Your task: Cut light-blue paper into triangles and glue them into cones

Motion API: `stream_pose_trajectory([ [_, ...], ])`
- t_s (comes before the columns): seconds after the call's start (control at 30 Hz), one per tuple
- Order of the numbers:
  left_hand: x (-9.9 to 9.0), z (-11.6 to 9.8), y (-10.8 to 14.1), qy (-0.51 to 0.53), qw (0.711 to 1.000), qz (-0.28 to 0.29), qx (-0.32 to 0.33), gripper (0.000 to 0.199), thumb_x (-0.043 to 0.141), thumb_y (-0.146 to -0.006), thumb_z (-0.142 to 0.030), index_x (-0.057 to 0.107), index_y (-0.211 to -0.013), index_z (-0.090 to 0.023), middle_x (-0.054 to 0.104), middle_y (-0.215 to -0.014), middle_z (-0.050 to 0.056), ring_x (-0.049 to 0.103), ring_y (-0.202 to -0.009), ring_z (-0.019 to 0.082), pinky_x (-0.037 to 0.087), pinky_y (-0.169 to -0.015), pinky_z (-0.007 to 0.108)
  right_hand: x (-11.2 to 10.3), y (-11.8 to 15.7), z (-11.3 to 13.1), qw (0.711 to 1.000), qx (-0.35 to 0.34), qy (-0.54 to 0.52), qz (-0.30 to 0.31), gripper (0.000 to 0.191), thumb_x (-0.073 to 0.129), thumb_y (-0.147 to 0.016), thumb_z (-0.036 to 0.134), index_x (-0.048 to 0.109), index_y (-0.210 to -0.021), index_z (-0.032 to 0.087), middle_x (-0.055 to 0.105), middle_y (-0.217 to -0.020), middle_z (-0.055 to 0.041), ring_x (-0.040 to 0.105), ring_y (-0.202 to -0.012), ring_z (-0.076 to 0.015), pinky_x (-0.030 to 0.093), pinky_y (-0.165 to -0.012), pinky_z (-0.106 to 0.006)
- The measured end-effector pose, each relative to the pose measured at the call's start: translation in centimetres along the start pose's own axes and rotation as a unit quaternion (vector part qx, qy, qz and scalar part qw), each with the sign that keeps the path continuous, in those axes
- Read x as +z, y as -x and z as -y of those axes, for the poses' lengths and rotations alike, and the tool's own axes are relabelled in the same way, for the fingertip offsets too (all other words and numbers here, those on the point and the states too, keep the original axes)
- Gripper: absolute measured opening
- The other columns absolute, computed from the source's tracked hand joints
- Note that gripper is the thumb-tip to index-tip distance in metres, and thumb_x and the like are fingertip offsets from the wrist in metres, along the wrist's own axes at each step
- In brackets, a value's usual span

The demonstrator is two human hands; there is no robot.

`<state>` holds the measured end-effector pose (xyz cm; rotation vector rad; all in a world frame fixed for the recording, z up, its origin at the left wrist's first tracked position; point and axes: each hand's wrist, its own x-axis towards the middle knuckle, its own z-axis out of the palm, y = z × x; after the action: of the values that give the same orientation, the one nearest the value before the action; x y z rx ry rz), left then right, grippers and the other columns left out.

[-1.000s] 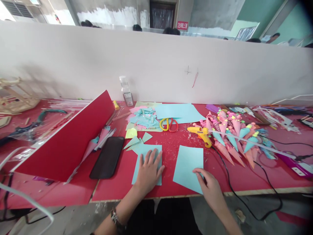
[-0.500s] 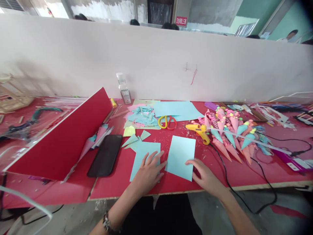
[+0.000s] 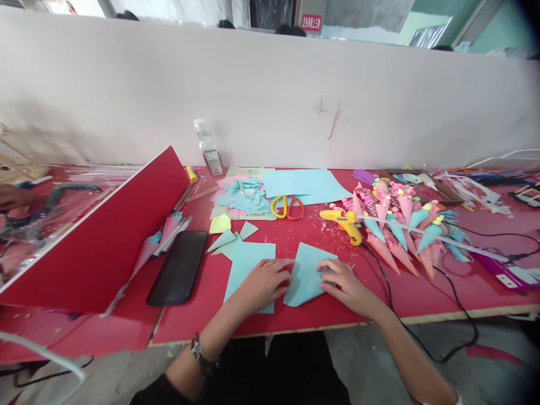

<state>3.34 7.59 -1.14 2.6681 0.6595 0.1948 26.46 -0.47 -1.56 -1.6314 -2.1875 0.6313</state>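
Note:
A light blue sheet of paper [image 3: 307, 275] lies on the red table in front of me, its right side lifted and bending over to the left. My right hand [image 3: 343, 284] pinches that raised side between thumb and fingers. At the sheet's left edge is my left hand [image 3: 269, 283], fingers apart and slightly curled; whether the fingertips press on the sheet is unclear. Under my left hand and wrist rests a second light blue sheet [image 3: 250, 270], partly covered. Small cut triangles of blue paper [image 3: 223, 239] lie at its upper left corner.
A black phone [image 3: 179, 270] and a red board [image 3: 113, 242] stand to the left, with another person's hand [image 3: 17, 198] beyond. Scissors [image 3: 287, 207] and paper scraps [image 3: 244, 196] lie behind. Right are a yellow glue gun [image 3: 346, 224], its cord, and several paper cones [image 3: 396, 230].
My right hand has lifted the right side of the sheet and moved it leftward, bending the paper. My left hand has shifted slightly right, to its left edge. Another person's hand has appeared at far left.

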Motion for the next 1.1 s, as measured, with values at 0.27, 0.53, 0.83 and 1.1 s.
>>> stream_pose_trajectory([
  [0.27,0.1,0.7,-0.9,0.118,0.993,-0.024,-0.02,0.032,0.053,-0.083,-0.029,0.045,-0.113,-0.022,0.055,-0.118,0.004,0.048,-0.109,0.017,0.037,-0.092,0.031,1.4,-3.1,0.0,0.997,0.02,0.058,-0.043,0.026,0.043,-0.087,0.035,0.058,-0.073,0.018,0.054,-0.079,-0.0029,0.052,-0.078,-0.0166,0.039,-0.072,-0.029],
  [0.53,1.9,0.1,-1.1,0.059,0.996,-0.052,-0.045,0.064,0.062,-0.074,-0.041,0.032,-0.127,-0.021,0.047,-0.125,0.008,0.042,-0.112,0.025,0.035,-0.094,0.039,2.7,-3.5,-0.8,0.991,0.048,0.071,-0.103,0.014,0.05,-0.083,0.029,0.053,-0.074,0.018,0.056,-0.077,-0.0025,0.053,-0.076,-0.017,0.038,-0.07,-0.027],
  [0.83,2.1,0.2,-0.9,0.024,0.997,-0.043,-0.052,0.06,0.055,-0.079,-0.041,0.029,-0.13,-0.021,0.039,-0.132,0.009,0.038,-0.117,0.025,0.032,-0.096,0.04,3.1,-3.8,-0.7,0.984,0.044,0.115,-0.126,0.013,0.047,-0.084,0.024,0.051,-0.073,0.018,0.057,-0.074,-0.0019,0.054,-0.072,-0.0161,0.035,-0.066,-0.026],
  [1.1,1.8,0.3,-0.8,0.014,0.998,-0.037,-0.042,0.055,0.053,-0.08,-0.044,0.035,-0.127,-0.022,0.04,-0.13,0.008,0.039,-0.116,0.024,0.033,-0.095,0.038,3.3,-3.9,-0.6,0.973,0.029,0.191,-0.13,0.016,0.044,-0.086,0.022,0.05,-0.072,0.018,0.056,-0.071,-0.0012,0.052,-0.067,-0.0151,0.032,-0.063,-0.026],
])
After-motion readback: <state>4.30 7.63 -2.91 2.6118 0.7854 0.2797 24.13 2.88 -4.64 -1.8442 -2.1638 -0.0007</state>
